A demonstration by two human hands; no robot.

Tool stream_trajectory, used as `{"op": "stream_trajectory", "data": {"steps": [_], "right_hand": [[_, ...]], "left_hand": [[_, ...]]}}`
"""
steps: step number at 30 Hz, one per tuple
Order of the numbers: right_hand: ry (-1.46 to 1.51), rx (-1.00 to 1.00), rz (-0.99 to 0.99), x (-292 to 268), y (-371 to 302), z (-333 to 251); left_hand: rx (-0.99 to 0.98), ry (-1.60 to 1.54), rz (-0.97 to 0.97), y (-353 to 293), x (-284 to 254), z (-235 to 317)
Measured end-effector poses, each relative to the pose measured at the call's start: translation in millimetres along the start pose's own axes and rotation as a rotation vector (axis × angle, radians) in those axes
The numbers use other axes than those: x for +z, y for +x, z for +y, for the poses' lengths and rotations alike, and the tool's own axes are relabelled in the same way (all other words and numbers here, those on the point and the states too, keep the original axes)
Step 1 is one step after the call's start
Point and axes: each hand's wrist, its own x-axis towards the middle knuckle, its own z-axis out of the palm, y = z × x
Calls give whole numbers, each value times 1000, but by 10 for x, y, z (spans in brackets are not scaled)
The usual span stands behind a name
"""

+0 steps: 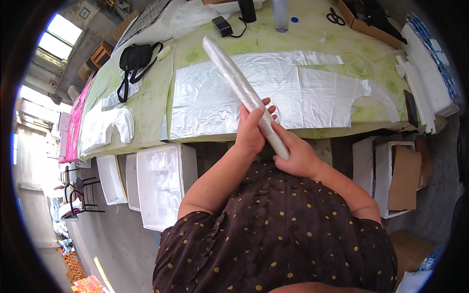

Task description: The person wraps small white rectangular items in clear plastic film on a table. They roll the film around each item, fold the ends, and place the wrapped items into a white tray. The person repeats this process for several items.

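Head view: the rolled plastic film [229, 71], apparently fully wound, slants over the near edge of the table [193, 46], fingers of the left hand [251, 128] and right hand [299, 155] curled around it, while the plastic apron [220, 100] lies spread flat, not rolled up.
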Motion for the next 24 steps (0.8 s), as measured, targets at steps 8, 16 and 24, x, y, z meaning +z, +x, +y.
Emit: {"op": "stream_trajectory", "data": {"steps": [8, 16, 24], "right_hand": [[80, -107, 79, 68, -81, 161], [146, -88, -22, 29, -120, 158], [119, -145, 24, 68, -107, 129]], "left_hand": [[-67, 110, 50, 81, -25, -117], [119, -46, 110, 190, 92, 340], [81, 106, 169, 269, 91, 378]]}}
